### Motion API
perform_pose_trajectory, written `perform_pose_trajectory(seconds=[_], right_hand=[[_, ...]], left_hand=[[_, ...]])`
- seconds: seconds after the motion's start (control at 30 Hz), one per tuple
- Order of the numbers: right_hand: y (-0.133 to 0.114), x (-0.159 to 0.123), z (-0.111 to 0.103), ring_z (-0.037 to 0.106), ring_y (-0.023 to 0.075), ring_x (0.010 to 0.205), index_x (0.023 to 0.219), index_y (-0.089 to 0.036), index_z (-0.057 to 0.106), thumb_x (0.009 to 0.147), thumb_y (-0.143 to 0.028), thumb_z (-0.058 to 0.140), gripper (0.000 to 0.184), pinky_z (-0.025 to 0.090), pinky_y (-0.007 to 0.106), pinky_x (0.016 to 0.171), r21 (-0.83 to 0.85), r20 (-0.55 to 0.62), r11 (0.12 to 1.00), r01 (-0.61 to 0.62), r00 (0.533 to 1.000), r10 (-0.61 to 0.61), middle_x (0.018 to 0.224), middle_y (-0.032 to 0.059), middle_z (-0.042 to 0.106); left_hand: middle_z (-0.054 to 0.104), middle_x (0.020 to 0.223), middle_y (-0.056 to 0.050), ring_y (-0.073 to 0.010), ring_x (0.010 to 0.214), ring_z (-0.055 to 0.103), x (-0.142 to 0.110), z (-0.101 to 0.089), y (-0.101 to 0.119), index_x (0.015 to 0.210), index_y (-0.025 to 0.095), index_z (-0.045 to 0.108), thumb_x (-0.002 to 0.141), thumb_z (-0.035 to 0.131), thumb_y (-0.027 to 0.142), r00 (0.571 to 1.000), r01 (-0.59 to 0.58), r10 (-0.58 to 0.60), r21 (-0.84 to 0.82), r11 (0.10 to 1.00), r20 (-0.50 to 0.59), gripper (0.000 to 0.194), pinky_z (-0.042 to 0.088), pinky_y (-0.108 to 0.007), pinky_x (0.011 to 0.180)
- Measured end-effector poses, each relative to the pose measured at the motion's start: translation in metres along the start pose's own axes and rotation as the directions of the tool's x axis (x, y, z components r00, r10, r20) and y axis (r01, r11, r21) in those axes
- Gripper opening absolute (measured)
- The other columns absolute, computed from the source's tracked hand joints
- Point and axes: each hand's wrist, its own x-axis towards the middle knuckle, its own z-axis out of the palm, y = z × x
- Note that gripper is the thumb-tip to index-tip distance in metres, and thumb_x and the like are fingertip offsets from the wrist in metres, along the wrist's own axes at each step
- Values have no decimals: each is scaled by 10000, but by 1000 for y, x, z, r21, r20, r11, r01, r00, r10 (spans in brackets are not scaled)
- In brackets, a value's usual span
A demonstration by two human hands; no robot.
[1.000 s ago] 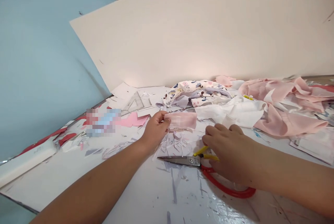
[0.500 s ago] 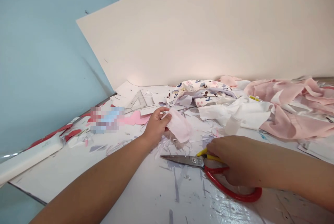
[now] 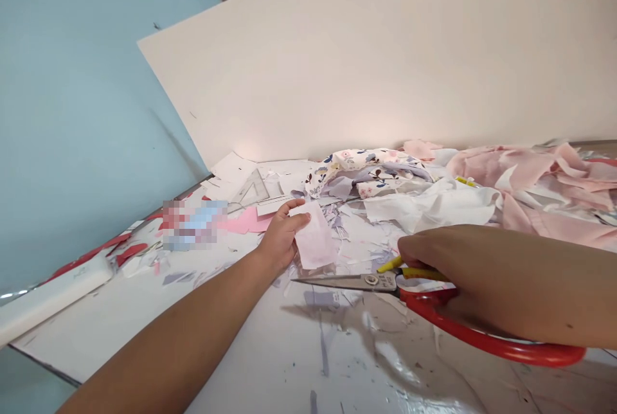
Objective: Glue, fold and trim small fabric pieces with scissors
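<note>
Between the thumb and fingers of my left hand [image 3: 284, 234] is a small pale pink piece of fabric [image 3: 317, 237], held by its left edge. My right hand [image 3: 463, 272] is wrapped round the scissors [image 3: 369, 281], which have red handles and metal blades. Their blades look closed and point left, just below the fabric and raised over the tabletop. A thin yellow stick-like thing [image 3: 389, 264], perhaps a pen, is also in my right hand. Much of the handle is hidden behind my fingers.
Fabric offcuts litter the white table [image 3: 250, 350]. Floral cloth [image 3: 371, 163], white fabric [image 3: 429, 205] and pink fabric [image 3: 535, 173] lie along the back before a leaning cream board [image 3: 376, 54]. A clear set square [image 3: 253, 189] and pink paper [image 3: 245, 221] are at left.
The scissors have risen off the table in my right hand, moving right and nearer the camera. My left hand has shifted slightly left, with the pink fabric turned flatter to view.
</note>
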Motion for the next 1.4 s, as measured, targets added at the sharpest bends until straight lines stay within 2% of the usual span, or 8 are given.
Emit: perform_pose_trajectory(seconds=[0.03, 0.1, 0.37, 0.6, 0.73, 0.87, 0.97, 1.4], right_hand=[[-1, -1, -4, 418, 117, 303, 479, -254, 513, 526, -63, 572, 206, 217, 251, 342, -143, 124, 989, 26, 992, -8, 426, -17, 512], [-4, -3, -12, 424, 119, 305, 531, -260, 525, 581, -83, 555, 186, 196, 249, 326, -283, 160, 958, 43, 987, 3, 443, -8, 524], [-9, 1, -17, 499, 167, 385, 677, -256, 452, 743, -265, 469, 69, 246, 252, 335, -362, 221, 931, 50, 975, 34, 504, -18, 561], [-4, 15, -10, 515, 154, 422, 732, -262, 465, 738, -253, 489, 27, 270, 242, 355, -301, 76, 951, 71, 996, -50, 558, -26, 573], [3, 21, -8, 553, 177, 487, 765, -247, 456, 715, -207, 510, 84, 281, 240, 379, -409, -35, 912, 22, 999, -40, 637, 2, 595], [7, 22, -7, 554, 186, 453, 758, -238, 433, 711, -162, 484, 103, 256, 246, 381, -525, 32, 850, -45, 997, 72, 569, 4, 571], [10, 22, -8, 561, 195, 459, 761, -247, 423, 674, -127, 486, 162, 247, 251, 373, -591, 33, 806, -34, 997, 66, 582, -3, 574], [16, 22, -15, 519, 161, 383, 689, -244, 367, 645, -93, 483, 196, 247, 254, 337, -691, -30, 722, -41, 999, 28, 570, -36, 544]], left_hand=[[588, 595, 42, -120, 521, 564, 0, 0, 0, 945, 200, 487, 516, 695, 155, 1000, 5, -5, -10, 1000, -8, 478, 462, -253, 508], [589, 611, 43, -124, 544, 577, 1, 0, 0, 920, 199, 482, 513, 712, 168, 1000, 13, -13, -30, 999, -21, 468, 479, -270, 542], [566, 606, 69, -84, 551, 565, 1, 3, -4, 764, 199, 487, 528, 721, 125, 999, 25, -22, -128, 991, 23, 341, 473, -224, 584], [602, 629, 43, -139, 611, 620, -2, 5, -8, 872, 228, 472, 593, 672, 93, 991, 95, -81, -135, 986, 107, 369, 490, -268, 597], [642, 690, -15, -158, 629, 634, -3, 3, -8, 951, 169, 504, 582, 627, 24, 983, 142, -128, -106, 984, 128, 415, 501, -271, 596], [645, 649, -34, -200, 644, 652, -8, 3, -4, 1111, 168, 441, 624, 585, 30, 976, 169, -161, -40, 985, 148, 527, 514, -321, 601], [637, 601, -35, -205, 608, 652, -10, 3, -3, 1191, 173, 368, 652, 552, 36, 971, 170, -173, 32, 985, 163, 585, 507, -313, 561], [625, 622, -35, -256, 705, 662, -13, 8, -1, 1070, 201, 423, 635, 526, 37, 970, 187, -187, 16, 982, 157, 476, 512, -376, 575]])
